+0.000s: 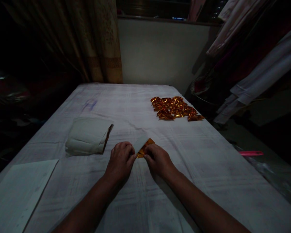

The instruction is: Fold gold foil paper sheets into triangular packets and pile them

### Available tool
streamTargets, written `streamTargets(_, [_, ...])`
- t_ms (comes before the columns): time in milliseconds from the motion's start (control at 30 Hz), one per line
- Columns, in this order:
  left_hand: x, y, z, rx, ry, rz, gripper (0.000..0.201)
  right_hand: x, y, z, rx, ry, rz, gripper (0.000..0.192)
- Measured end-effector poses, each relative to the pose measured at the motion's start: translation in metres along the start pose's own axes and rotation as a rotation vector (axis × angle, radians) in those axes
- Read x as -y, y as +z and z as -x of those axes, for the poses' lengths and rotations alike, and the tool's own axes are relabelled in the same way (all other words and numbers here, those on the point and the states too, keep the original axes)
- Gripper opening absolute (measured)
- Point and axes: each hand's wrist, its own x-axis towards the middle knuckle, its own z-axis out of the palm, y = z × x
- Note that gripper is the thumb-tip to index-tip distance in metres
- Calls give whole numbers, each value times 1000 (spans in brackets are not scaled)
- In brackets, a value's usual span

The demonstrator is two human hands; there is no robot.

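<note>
Over the middle of the cloth, a small sheet of gold foil paper (pixel 141 142) lies between my hands, pale on its back and shiny orange-gold where it is folded over. My left hand (pixel 121 158) pinches its left edge near the front. On the other side, my right hand (pixel 158 158) has closed its fingers on the gold part. Part of the sheet is hidden under the fingers. To the left of my left hand rests a stack of pale-backed sheets (pixel 87 136) with gold showing at its right edge.
Folded gold foil pieces (pixel 172 106) form a pile at the far right of the cloth-covered table (pixel 126 200). A white sheet or folder (pixel 21 191) lies at the near left. Hanging clothes (pixel 264 64) and a pink handle (pixel 251 153) are beyond the right edge, and a curtain (pixel 94 42) hangs behind.
</note>
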Motion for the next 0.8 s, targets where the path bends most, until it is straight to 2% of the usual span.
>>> streamTargets(333, [10, -2, -1, 23, 25, 11, 13, 0, 6, 2, -49, -18, 11, 16])
streamTargets(467, [-1, 2, -4, 16, -66, -69, 7, 1, 5, 1, -60, -17, 5, 17])
streamTargets(600, [-14, 9, -4, -56, -125, -144, 13, 2, 4, 1, -65, -10, 2, 16])
streamTargets(800, [-8, 11, -6, -47, -118, -185, 8, 8, 4, 1, -51, 23, -3, 14])
